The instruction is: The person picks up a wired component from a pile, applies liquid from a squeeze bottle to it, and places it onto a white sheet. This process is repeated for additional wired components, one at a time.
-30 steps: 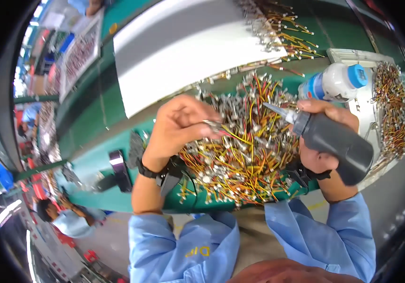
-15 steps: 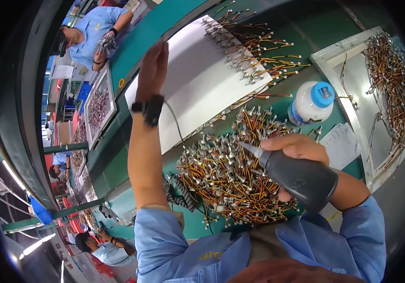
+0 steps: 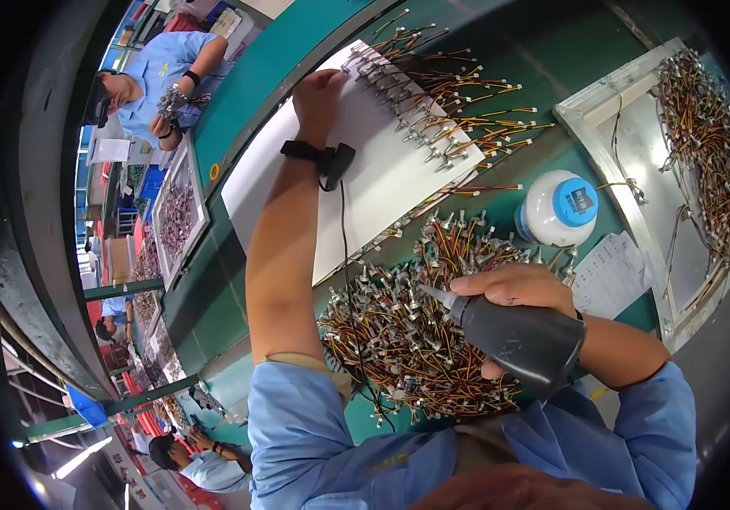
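My right hand [image 3: 535, 287] is wrapped around a dark grey squeeze bottle [image 3: 522, 340], its pointed nozzle angled left over a heap of wired metal components [image 3: 399, 331]. On the far part of a white board [image 3: 297, 183], my left hand [image 3: 318, 95] has its fingers drawn together at the far end of a row of similar components [image 3: 416, 127]; whatever is pinched there is too small to make out. That row lies along the board's right edge, metal ends on the board, red, yellow and black wires with white connectors hanging past it.
A white jar with a blue lid [image 3: 559, 208] stands right of the board, beside a paper slip [image 3: 611, 272]. Farther right, a metal-framed tray [image 3: 590, 127] holds more wired components. Co-workers [image 3: 156, 81] sit along the left. A cable [image 3: 343, 229] trails from my left wrist.
My left hand has moved right and toward the component row, its flat fingers now curled together. The bottle in my right hand has shifted slightly left.
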Demonstrator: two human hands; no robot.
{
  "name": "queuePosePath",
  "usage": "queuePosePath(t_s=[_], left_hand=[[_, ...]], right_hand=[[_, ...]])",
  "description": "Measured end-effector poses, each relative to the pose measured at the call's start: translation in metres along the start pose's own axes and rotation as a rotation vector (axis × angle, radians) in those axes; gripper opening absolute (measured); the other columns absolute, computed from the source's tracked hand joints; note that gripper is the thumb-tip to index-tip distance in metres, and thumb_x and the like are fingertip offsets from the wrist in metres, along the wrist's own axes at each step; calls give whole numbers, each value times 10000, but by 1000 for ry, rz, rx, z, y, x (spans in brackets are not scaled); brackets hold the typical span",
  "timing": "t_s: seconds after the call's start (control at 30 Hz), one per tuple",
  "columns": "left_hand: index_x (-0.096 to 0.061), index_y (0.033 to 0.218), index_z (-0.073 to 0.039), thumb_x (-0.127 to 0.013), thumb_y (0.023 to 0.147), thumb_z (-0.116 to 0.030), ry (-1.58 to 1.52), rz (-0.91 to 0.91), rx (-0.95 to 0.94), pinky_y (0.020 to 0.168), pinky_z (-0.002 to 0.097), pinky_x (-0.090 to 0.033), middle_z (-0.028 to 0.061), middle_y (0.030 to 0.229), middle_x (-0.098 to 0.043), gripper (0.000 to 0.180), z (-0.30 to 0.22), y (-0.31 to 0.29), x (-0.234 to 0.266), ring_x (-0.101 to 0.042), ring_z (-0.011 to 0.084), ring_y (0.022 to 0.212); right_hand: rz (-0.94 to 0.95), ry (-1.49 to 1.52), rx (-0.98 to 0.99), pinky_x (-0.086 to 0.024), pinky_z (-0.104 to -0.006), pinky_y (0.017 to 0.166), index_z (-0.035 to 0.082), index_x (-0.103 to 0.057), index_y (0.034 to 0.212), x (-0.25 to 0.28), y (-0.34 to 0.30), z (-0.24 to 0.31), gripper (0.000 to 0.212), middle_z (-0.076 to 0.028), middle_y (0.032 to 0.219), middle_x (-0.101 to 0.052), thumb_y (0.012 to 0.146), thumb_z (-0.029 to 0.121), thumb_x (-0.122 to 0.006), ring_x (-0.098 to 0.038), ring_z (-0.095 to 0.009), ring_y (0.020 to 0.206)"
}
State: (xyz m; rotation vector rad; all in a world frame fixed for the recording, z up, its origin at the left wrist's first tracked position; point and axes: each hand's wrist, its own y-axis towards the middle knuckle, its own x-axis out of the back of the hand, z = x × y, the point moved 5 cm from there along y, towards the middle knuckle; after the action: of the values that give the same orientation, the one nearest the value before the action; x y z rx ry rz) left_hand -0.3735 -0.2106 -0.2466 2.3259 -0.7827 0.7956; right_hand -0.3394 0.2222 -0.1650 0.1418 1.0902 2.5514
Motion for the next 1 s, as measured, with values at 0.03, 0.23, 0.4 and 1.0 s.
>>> queuePosePath(t_s=[0.03,0.23,0.4,1.0], left_hand=[[-721,866,-78,-700,748,-267,1,-4,-1,694,253,-473,40,789,-693,224,1,-1,0,-633,120,779],[-730,854,-142,-675,742,-322,83,-43,-45,732,284,-469,33,806,-688,220,4,0,-2,-636,164,783],[-728,848,-142,-675,745,-332,139,-67,-112,743,290,-466,33,825,-689,222,0,-3,-2,-636,173,817],[-636,1057,-54,-606,825,-65,-140,856,-275,759,265,-482,56,952,-658,233,-135,-148,31,-612,136,851]], right_hand=[[-1,6,5,-554,-396,725,26,-403,1131,-1,-1,-1,697,-260,1030,-591,662,321,-826,-639,-351,908],[14,7,42,-561,-402,721,21,-404,1120,-3,1,-3,689,-258,1024,-591,665,325,-822,-643,-361,898],[19,0,26,-560,-404,725,21,-405,1117,-4,1,-1,681,-260,1034,-587,668,319,-821,-642,-360,900],[-239,-365,214,-514,-359,800,84,-432,1173,2,0,9,671,-245,1218,-466,643,158,-836,-555,-334,1033]])
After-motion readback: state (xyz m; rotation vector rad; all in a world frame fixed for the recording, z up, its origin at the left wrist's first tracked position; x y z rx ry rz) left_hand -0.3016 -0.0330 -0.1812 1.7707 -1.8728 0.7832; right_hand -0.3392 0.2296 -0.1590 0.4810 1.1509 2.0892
